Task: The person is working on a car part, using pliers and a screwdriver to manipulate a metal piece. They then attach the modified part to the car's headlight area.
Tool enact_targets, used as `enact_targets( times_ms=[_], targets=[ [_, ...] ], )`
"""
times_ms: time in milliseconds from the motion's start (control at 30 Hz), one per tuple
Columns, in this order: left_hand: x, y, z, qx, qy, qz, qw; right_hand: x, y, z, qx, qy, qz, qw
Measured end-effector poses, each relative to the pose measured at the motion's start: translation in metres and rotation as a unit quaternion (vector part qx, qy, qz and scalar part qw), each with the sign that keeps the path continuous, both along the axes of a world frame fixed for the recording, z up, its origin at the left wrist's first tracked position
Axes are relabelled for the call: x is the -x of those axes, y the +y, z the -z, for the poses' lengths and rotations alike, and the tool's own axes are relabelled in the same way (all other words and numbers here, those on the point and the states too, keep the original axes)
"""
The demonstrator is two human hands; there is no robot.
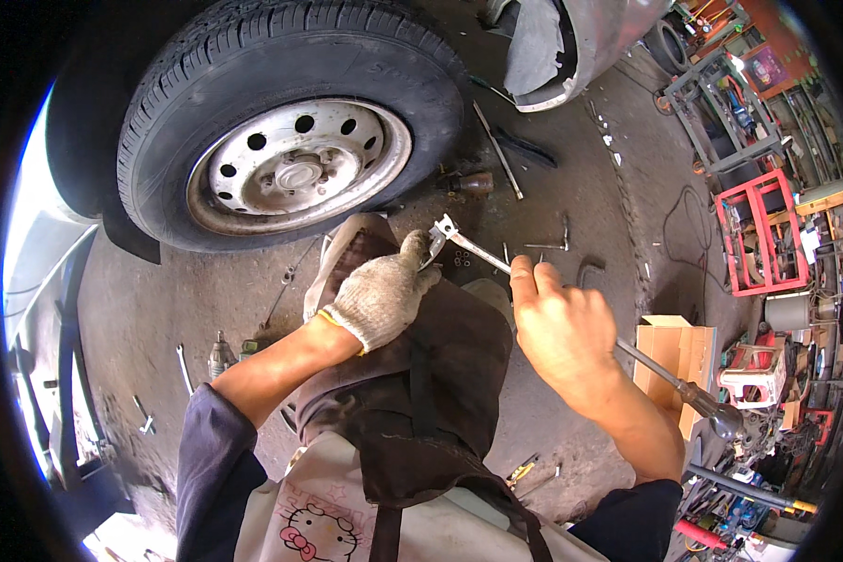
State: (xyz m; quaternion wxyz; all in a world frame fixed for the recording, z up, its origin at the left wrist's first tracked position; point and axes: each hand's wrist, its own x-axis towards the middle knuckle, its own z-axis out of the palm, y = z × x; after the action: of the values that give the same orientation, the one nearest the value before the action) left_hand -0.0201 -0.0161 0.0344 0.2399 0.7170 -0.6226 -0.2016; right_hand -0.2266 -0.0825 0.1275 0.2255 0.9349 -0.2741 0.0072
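My left hand, in a knitted work glove, is closed on a small pale metal bracket above my knees. My bare right hand is wrapped around the steel shaft of a long screwdriver-like tool. Its bulbous brown and dark handle points to the lower right. At the other end, the shaft meets the bracket or lies right by it; the exact contact cannot be made out. In front of me stands a wheel with a black tyre and a worn white steel rim.
Several small nuts lie on the floor beyond my lap. A long bar and an L-shaped wrench lie farther off. At left are a spanner and a power tool. A cardboard box and red frame stand right.
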Motion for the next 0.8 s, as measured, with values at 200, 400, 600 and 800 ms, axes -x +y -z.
enact_targets(
  times_ms=[200,400,600,800],
  targets=[
    [-0.005,-0.003,0.004,-0.045,0.056,-0.005,0.997,-0.009,-0.001,0.006,0.006,0.015,0.006,1.0],
    [-0.021,0.001,-0.025,-0.057,0.151,0.038,0.986,0.006,-0.009,0.038,-0.046,-0.113,0.0,0.993],
    [-0.018,-0.003,-0.028,-0.067,0.171,0.02,0.983,0.002,-0.007,0.052,-0.037,-0.112,0.017,0.993],
    [-0.012,-0.006,-0.009,-0.033,0.096,0.008,0.995,-0.004,-0.014,0.031,-0.027,-0.047,0.006,0.998]
  ],
)
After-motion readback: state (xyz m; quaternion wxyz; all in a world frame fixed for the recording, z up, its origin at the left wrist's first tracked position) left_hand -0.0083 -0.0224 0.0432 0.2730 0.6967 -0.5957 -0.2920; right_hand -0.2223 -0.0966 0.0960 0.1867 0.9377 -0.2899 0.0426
